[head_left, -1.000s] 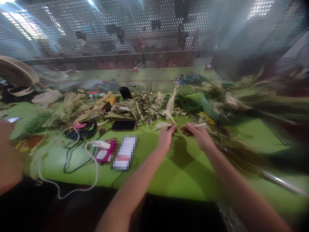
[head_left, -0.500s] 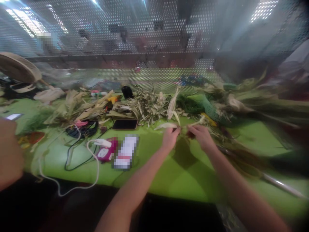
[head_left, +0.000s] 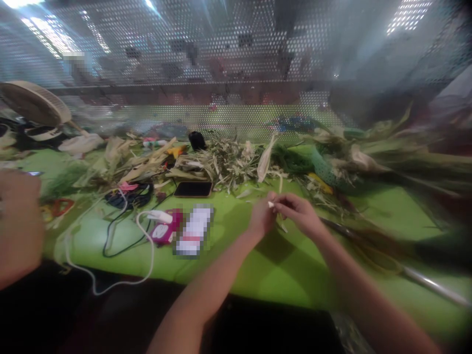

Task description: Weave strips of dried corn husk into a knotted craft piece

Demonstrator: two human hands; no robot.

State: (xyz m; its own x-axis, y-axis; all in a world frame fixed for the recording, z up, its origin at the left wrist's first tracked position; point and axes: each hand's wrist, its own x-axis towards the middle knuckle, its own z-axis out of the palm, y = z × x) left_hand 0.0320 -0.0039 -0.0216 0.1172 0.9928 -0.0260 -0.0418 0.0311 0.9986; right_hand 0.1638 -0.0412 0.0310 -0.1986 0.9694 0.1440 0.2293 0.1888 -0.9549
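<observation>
Over the green tabletop (head_left: 236,231), my left hand (head_left: 262,216) and my right hand (head_left: 298,211) meet with fingers closed. Between them is a thin, pale corn husk strip (head_left: 280,183), one part standing up above the fingers. A small white end (head_left: 271,204) shows at my right fingertips, against the left hand. Another pale bit hangs below the hands. How the fingers grip the strip is partly hidden. Just beyond lies a heap of dry corn husks (head_left: 230,164), with one broad husk (head_left: 266,158) pointing up.
Left of my hands lie a dark phone (head_left: 193,189), a lit phone (head_left: 194,231), a magenta power bank (head_left: 167,227) and a white cable (head_left: 152,255). A co-worker's arm (head_left: 18,226) is at the left edge. Husk bundles (head_left: 363,155) and a metal rod (head_left: 435,285) lie right.
My hands have come together and slightly lower. The white end now shows at my right fingertips, and the leaf that stuck out left of my left hand is no longer there.
</observation>
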